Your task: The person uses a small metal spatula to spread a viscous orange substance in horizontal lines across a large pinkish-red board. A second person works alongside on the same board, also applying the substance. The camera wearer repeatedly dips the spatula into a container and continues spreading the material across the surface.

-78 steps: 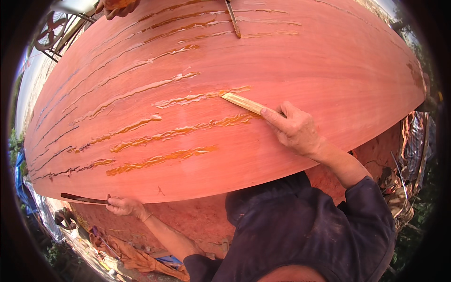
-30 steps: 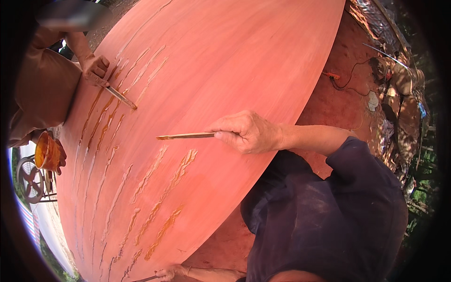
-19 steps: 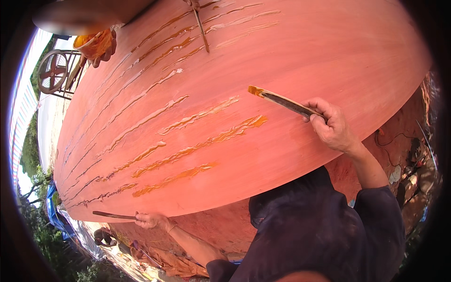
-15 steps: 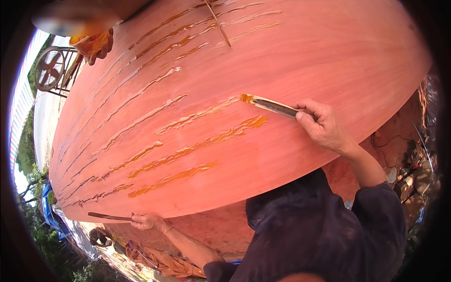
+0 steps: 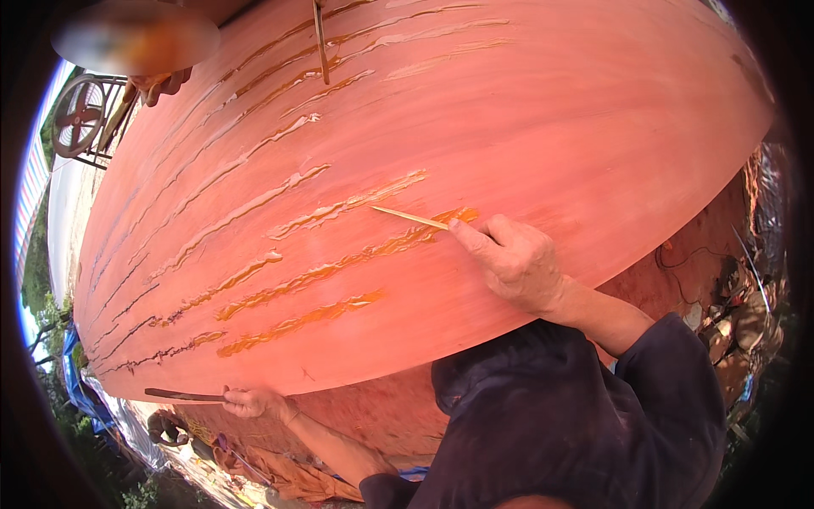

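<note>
A large curved pink-red surface spreads before me, striped with long cracks and glossy amber-orange filler lines. My right hand is closed round a thin wooden spatula, seen nearly edge-on. Its tip lies between two filler lines; whether it touches the surface I cannot tell. Down at the near left edge, my left hand grips a dark flat stick, held level beside the rim.
At the upper left another person's hand shows beneath a blurred patch. A second thin stick reaches in from the top. Beyond stands a round fan. Rocks and a thin cable lie at the right.
My right hand has come down and left, and its spatula has turned from broad face to edge. The stick at the top has swung left. My left hand keeps its grip.
</note>
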Tool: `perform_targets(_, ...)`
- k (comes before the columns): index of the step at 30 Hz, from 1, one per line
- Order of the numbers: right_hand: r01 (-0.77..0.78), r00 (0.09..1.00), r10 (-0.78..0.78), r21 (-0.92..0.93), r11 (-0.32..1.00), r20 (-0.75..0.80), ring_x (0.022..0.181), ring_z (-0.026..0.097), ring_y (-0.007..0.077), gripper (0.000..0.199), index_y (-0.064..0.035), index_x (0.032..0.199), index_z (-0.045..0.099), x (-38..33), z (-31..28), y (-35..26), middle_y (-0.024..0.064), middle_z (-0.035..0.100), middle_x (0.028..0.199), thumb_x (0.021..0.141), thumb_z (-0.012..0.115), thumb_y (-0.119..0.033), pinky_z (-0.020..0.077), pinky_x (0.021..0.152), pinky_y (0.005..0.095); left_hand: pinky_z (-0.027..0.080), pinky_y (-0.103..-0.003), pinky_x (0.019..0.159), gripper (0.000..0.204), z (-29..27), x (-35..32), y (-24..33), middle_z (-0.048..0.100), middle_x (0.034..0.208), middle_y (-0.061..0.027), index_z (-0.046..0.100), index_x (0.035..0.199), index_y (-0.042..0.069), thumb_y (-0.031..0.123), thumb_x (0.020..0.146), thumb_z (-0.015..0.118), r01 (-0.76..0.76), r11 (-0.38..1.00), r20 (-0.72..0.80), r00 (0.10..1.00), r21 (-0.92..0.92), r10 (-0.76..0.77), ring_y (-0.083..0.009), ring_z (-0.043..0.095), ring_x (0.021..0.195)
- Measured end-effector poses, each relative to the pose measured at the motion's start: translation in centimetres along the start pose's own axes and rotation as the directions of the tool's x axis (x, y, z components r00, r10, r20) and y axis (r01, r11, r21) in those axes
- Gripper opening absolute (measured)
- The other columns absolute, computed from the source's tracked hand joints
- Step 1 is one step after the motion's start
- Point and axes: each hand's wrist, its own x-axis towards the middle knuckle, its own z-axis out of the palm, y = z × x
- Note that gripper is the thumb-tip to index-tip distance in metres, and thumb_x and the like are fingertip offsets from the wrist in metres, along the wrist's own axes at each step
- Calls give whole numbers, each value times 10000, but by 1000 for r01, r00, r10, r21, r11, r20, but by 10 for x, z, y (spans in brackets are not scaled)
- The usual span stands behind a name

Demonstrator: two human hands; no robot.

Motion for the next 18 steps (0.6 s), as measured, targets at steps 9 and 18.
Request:
perform_targets(9,-255,967,255,-2,967,-15,522,528,256,428,-89,1219,712,-11,-14,10,77,487,682,810,623,3,414,458,374,471,-347,764,440,0,0,0,609,1002,-118,639,1156,-62,334,1054,479,-77,997,15,997,17,77,-216,555,871)
perform_targets(18,-402,913,407,222,888,29,610,616,332,280,-42,1165,716,-9,-22,26,170,633,732,906,612,-35,457,527,417,483,-340,818,426,-1,4,-2,614,1035,-139,632,1172,-66,314,1043,490,-10,999,30,999,31,9,-231,569,916)
